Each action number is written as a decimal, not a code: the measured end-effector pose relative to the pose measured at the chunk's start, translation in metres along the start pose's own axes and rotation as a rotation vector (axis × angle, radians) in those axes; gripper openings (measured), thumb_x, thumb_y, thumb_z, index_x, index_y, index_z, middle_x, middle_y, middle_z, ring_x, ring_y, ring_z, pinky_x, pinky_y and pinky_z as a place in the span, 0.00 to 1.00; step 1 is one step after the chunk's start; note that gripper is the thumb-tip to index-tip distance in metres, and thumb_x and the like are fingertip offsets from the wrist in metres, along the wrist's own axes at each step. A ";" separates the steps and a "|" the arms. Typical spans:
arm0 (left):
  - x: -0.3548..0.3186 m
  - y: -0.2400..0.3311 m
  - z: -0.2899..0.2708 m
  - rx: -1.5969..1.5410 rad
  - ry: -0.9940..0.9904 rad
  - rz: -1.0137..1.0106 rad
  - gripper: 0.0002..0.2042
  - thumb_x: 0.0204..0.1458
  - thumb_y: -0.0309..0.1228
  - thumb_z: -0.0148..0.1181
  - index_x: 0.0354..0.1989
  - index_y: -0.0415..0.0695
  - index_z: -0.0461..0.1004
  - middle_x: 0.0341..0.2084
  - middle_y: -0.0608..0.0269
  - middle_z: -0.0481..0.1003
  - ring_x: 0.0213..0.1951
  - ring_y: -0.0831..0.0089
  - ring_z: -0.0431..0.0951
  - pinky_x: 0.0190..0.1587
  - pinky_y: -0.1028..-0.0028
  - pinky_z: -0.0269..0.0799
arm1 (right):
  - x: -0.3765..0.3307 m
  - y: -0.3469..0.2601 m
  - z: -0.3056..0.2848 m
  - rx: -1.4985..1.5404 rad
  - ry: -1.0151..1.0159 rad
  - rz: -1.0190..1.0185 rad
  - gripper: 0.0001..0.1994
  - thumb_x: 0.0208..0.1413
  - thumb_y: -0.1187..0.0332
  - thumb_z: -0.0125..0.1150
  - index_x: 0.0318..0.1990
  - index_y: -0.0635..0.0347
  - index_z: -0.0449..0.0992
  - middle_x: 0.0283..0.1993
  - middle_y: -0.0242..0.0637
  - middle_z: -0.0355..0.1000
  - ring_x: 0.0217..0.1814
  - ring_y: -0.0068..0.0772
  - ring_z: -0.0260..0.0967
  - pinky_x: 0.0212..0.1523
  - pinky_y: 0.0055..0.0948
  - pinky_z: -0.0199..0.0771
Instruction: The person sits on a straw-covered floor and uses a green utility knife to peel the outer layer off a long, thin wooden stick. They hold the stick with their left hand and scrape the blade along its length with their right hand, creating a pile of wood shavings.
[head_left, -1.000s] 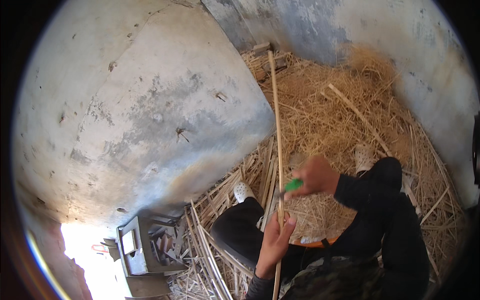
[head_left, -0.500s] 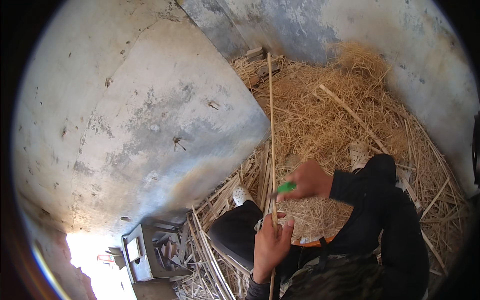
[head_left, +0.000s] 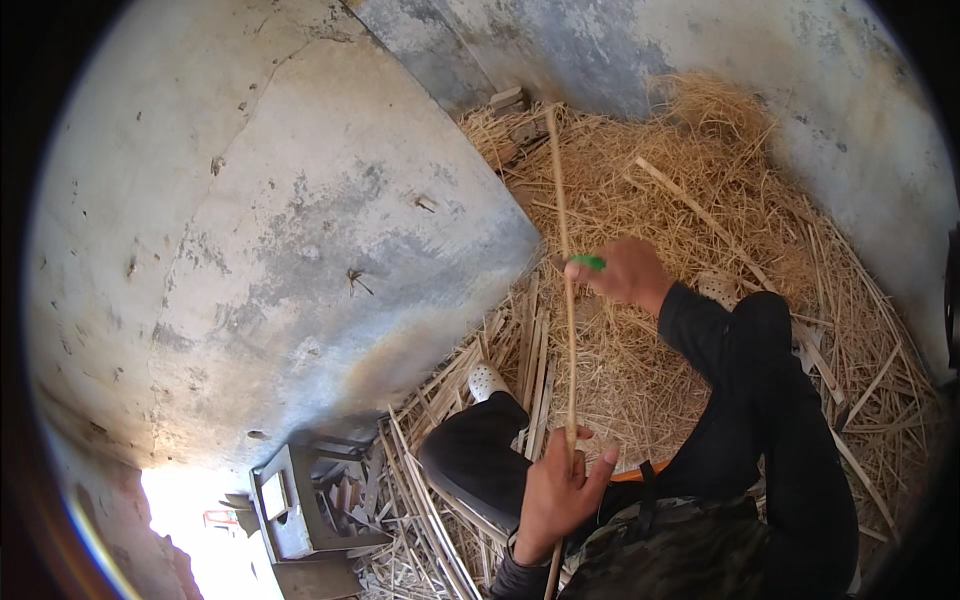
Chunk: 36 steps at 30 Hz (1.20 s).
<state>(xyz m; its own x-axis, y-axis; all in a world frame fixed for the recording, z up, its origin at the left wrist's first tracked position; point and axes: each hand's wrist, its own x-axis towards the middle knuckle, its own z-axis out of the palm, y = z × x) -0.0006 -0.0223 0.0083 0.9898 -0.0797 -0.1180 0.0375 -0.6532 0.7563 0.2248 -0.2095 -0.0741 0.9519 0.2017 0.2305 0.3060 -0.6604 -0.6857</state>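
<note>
A long, thin pale stick (head_left: 561, 190) stretches away from my lap toward the far corner. Around its near part, my left hand (head_left: 562, 492) is closed, thumb raised beside it. Farther up, my right hand (head_left: 632, 272) grips a small green-handled knife (head_left: 590, 263). Its blade is blurred and lies close against the stick; whether it touches cannot be made out. The far end of the stick reaches over the straw near a few bricks.
Pale shavings (head_left: 655, 180) are heaped in the corner, with a flat strip (head_left: 700, 215) across them. Split strips (head_left: 430, 520) lie by my left leg. A wooden stool-like frame (head_left: 300, 510) holding scraps stands at lower left, below a stained wall (head_left: 300, 250).
My right hand with the knife has moved up along the stick, away from my left hand. My left hand and the stick have shifted slightly right.
</note>
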 end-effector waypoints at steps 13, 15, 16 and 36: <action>-0.007 0.004 -0.003 0.081 0.072 -0.024 0.16 0.52 0.39 0.63 0.40 0.40 0.69 0.08 0.64 0.60 0.12 0.70 0.65 0.20 0.72 0.62 | -0.026 -0.018 0.008 -0.126 0.060 -0.237 0.38 0.45 0.24 0.48 0.11 0.54 0.73 0.06 0.37 0.57 0.08 0.35 0.59 0.11 0.35 0.55; -0.008 0.001 -0.002 0.091 0.066 -0.005 0.17 0.51 0.39 0.64 0.39 0.40 0.69 0.08 0.64 0.60 0.11 0.69 0.66 0.20 0.71 0.62 | -0.034 -0.024 0.006 -0.103 0.032 -0.319 0.38 0.45 0.24 0.47 0.10 0.53 0.70 0.06 0.34 0.56 0.08 0.32 0.57 0.11 0.34 0.53; -0.007 -0.001 -0.003 0.102 0.086 -0.015 0.17 0.51 0.40 0.64 0.39 0.40 0.69 0.08 0.64 0.61 0.11 0.68 0.66 0.20 0.71 0.62 | -0.050 -0.034 0.021 -0.091 0.015 -0.450 0.38 0.45 0.23 0.47 0.09 0.51 0.67 0.06 0.32 0.56 0.07 0.30 0.55 0.11 0.33 0.50; -0.008 -0.034 0.014 0.383 0.141 0.202 0.08 0.58 0.32 0.50 0.34 0.41 0.63 0.10 0.49 0.70 0.16 0.47 0.73 0.17 0.55 0.65 | -0.028 -0.002 0.009 -0.123 -0.138 -0.049 0.39 0.47 0.24 0.45 0.08 0.53 0.65 0.06 0.31 0.51 0.07 0.30 0.51 0.11 0.33 0.50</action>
<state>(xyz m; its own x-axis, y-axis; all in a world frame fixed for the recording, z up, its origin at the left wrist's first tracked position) -0.0114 -0.0104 -0.0253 0.9821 -0.1480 0.1165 -0.1854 -0.8689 0.4590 0.1976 -0.2073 -0.0856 0.9313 0.3277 0.1588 0.3562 -0.7292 -0.5843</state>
